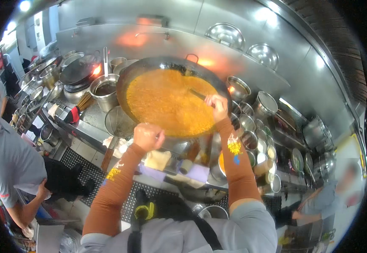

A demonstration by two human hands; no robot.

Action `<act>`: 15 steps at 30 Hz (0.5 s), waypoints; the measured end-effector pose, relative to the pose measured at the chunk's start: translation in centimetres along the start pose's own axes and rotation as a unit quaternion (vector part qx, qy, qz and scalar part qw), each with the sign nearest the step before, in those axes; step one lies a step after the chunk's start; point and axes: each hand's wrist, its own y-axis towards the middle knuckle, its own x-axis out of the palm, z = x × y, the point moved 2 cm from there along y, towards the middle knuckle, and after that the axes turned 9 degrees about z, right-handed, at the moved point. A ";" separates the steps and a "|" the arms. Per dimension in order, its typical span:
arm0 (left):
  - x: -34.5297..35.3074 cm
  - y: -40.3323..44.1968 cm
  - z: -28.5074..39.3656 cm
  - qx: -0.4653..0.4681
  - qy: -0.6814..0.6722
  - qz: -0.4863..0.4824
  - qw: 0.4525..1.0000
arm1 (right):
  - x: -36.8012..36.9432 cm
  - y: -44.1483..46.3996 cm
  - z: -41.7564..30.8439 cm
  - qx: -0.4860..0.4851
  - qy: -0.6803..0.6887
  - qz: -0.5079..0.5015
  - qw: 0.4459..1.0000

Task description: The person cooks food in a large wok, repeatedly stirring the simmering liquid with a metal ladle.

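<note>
A large dark wok (122, 90) holds a wide layer of bubbling orange-yellow food or oil (166, 101). My right hand (218, 106) is closed around the handle of a dark cooking utensil (197, 93) at the wok's right side. The utensil slants down into the orange contents, which hide its head. At the near left rim, my left hand (148, 136) is closed in a fist. Whatever it grips, if anything, is hidden by the fingers. A round strainer (118, 121) with a wooden handle lies left of that hand.
A steel pot (104, 90) of dark liquid and a second wok (80, 69) stand to the left. Folded cloths (158, 160) lie along the front edge. Several small containers (247, 122) line the right side. One person (14, 156) stands at left, another (322, 200) at right.
</note>
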 end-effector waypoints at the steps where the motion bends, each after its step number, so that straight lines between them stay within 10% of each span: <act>1: -0.1 0.1 0.2 -0.001 0.005 -0.006 1.000 | -0.4 -1.1 -0.5 -0.003 0.004 0.002 1.000; 15: 0.1 0.1 0.6 0.012 -0.006 -0.013 1.000 | -3.7 -13.8 -8.8 -0.055 0.016 0.016 0.998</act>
